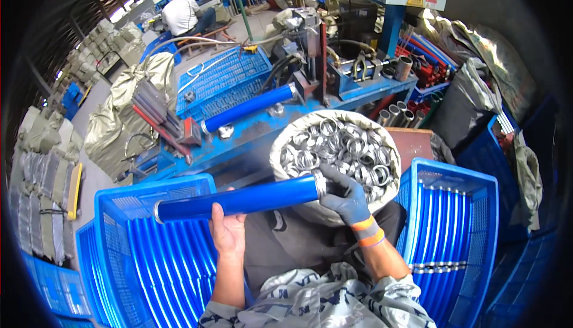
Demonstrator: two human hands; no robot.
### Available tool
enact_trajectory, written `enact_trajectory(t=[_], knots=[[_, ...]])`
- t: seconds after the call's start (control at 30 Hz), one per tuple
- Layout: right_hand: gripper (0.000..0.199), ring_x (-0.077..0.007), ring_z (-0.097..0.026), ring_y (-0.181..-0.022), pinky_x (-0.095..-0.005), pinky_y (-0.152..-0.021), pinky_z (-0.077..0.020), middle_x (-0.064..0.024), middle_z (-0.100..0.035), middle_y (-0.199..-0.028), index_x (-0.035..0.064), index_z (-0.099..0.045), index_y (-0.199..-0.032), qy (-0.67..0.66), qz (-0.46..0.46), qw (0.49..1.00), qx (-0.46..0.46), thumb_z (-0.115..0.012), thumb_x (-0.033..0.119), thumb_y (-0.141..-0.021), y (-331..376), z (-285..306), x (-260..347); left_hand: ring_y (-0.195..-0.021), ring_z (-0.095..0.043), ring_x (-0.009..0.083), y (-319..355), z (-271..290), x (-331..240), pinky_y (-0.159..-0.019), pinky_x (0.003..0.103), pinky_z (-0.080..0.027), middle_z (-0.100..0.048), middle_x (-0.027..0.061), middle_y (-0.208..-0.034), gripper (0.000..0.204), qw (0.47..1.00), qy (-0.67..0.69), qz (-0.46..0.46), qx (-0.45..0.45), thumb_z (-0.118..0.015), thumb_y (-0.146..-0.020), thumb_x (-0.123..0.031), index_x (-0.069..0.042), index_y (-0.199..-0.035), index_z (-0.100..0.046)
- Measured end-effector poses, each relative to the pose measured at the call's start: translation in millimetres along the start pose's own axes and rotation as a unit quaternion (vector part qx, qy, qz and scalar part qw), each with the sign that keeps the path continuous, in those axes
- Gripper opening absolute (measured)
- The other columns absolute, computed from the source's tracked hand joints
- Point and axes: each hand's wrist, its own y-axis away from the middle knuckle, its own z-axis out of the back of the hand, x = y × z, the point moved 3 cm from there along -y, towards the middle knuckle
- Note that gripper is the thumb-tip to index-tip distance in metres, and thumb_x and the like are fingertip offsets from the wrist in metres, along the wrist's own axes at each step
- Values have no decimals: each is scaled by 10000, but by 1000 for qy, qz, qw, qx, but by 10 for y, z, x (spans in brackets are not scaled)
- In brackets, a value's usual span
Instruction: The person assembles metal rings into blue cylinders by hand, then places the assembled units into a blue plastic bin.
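Fingers grip tube; sack holds rings

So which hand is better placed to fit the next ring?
Probably the right hand: gloved, at the blue tube's ring end, beside the sack of metal rings. The bare left hand supports the tube mid-length.

Blue tube held across the lap, workshop bench up ahead

Bare left hand grips the blue tube from below, gloved right hand is wrapped round its metal-ringed end, right by a sack of shiny metal rings. Blue crates of more tubes sit on both sides, and another blue tube lies on the machine bench.
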Motion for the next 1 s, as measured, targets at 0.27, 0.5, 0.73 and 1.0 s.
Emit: enact_trajectory(t=[0.27,0.5,0.73,1.0], knots=[[832,-190,-658,-1418,-361,-1245,-493,-129,-706,-1571,-43,-596,-1670,58,8,998,7,-901,-11,-896,-167,69,64,-1388,-728,338,-153,-22,75,-1149,536,-639,-731,193,-1501,584,1000,3,8,14,-782,-1130,-435,-110,-1585,-611],[851,-196,-677,-1391,-364,-1228,-510,-128,-726,-1538,-35,-609,-1664,69,-6,998,1,-931,7,-877,-285,144,-83,-1378,-732,330,-263,64,197,-1144,532,-641,-722,191,-1515,573,1000,6,18,-2,-773,-1133,-456,-113,-1567,-622],[851,-218,-650,-1458,-379,-1264,-481,-138,-695,-1600,-31,-631,-1648,87,-23,996,12,-947,28,-860,-399,112,-175,-1313,-755,317,-352,137,218,-1030,506,-684,-727,171,-1491,546,999,24,27,-11,-763,-1149,-357,-162,-1623,-575],[847,-239,-682,-1436,-365,-1188,-558,-159,-693,-1590,-66,-584,-1663,70,-63,992,81,-916,-29,-885,-694,-195,83,-1378,-737,318,-550,313,217,-1152,526,-631,-755,151,-1485,577,998,57,27,-1,-756,-1138,-466,-70,-1542,-647]])
